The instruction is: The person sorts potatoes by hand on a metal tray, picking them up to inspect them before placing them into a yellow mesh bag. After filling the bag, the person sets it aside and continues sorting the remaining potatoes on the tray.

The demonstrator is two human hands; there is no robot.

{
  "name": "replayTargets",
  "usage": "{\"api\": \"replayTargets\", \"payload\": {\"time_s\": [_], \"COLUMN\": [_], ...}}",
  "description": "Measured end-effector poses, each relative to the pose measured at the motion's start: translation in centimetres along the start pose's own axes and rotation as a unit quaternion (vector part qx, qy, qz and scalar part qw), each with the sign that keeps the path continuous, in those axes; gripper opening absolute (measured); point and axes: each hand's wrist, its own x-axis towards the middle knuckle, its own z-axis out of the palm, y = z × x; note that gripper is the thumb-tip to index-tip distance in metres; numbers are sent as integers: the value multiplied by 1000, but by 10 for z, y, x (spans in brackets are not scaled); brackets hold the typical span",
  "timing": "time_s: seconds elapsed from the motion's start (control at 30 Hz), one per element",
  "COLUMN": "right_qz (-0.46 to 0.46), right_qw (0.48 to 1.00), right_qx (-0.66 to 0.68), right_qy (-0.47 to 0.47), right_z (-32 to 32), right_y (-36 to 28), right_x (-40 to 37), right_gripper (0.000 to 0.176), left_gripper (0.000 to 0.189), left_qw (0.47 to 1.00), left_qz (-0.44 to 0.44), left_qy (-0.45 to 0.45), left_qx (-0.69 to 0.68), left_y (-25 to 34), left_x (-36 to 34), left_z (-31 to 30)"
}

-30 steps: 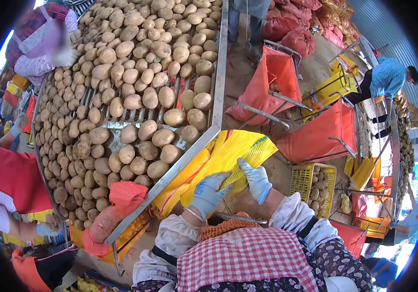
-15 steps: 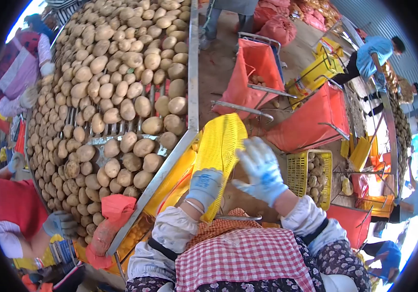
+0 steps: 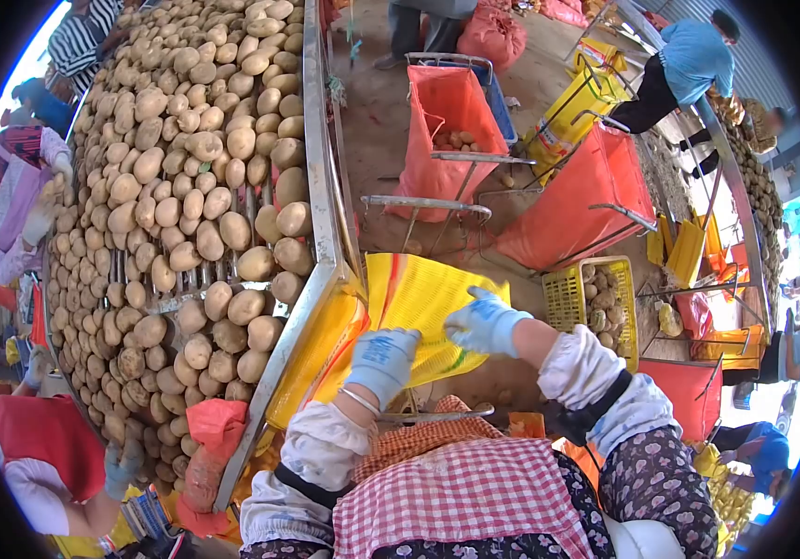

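A yellow mesh bag point(image 3: 433, 312) is spread out in front of me, between my two gloved hands. My left hand point(image 3: 385, 358), in a light blue glove, grips its near left side with the fingers closed. On the right, my right hand point(image 3: 486, 322) pinches the bag's other edge, fingers bent over the mesh. Below the hands a metal bar point(image 3: 447, 413) runs across in front of my checked apron point(image 3: 465, 494). Left of the bag, more yellow bag material point(image 3: 311, 359) hangs along the edge of the sorting table.
Potatoes point(image 3: 167, 214) cover the metal-edged table point(image 3: 323, 186) on the left, where people work. A red cloth bundle point(image 3: 204, 447) hangs at its corner. Right stand open red bags point(image 3: 596, 191) on metal frames and a yellow crate point(image 3: 563, 303) of potatoes. Other workers are behind.
My right hand, open with fingers spread before, has closed on the bag's right edge. The bag has been pulled wider between my hands. My view has shifted slightly.
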Motion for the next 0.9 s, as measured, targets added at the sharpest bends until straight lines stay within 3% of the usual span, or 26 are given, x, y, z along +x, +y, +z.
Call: {"api": "replayTargets", "payload": {"time_s": [0.03,0.17,0.23,0.27,0.3,0.37,0.5,0.57,0.6,0.63,0.7,0.77,0.8,0.83,0.9], "right_qz": [18,115,160,109,109,64,115,68,79,78,90,93,105,117,113], "right_qw": [989,962,896,905,904,954,936,846,785,785,626,601,598,595,576], "right_qx": [136,217,372,343,344,168,174,362,489,488,688,719,719,719,716], "right_qy": [51,119,181,229,229,238,283,385,373,374,356,338,339,341,377], "right_z": [10,10,15,19,18,12,32,44,50,52,46,41,41,41,38], "right_y": [12,11,17,16,15,12,51,76,90,96,98,99,99,100,97], "right_x": [-1,-19,-23,-29,-32,-40,-18,-4,6,10,13,18,22,26,34], "right_gripper": [37,38,39,40,40,39,28,29,24,24,19,20,23,26,26], "left_gripper": [22,24,27,27,26,26,29,25,21,17,10,11,11,12,19], "left_qw": [998,991,986,986,980,936,954,952,887,786,793,820,796,800,677], "left_qz": [-53,-93,-39,-38,-70,-132,-206,-190,-183,-168,-173,-224,-246,-214,-169], "left_qy": [9,40,163,162,146,107,69,107,141,171,210,303,318,364,427], "left_qx": [26,88,-15,-13,-113,-307,-209,-214,-400,-570,-545,-431,-453,-427,-576], "left_y": [-10,-42,-51,-53,-56,-61,-57,-73,-84,-96,-93,-74,-56,-71,-65], "left_x": [2,14,17,19,22,28,40,48,57,68,82,92,96,111,131], "left_z": [3,5,0,-2,-5,-11,-29,-8,10,28,33,34,23,46,38]}}
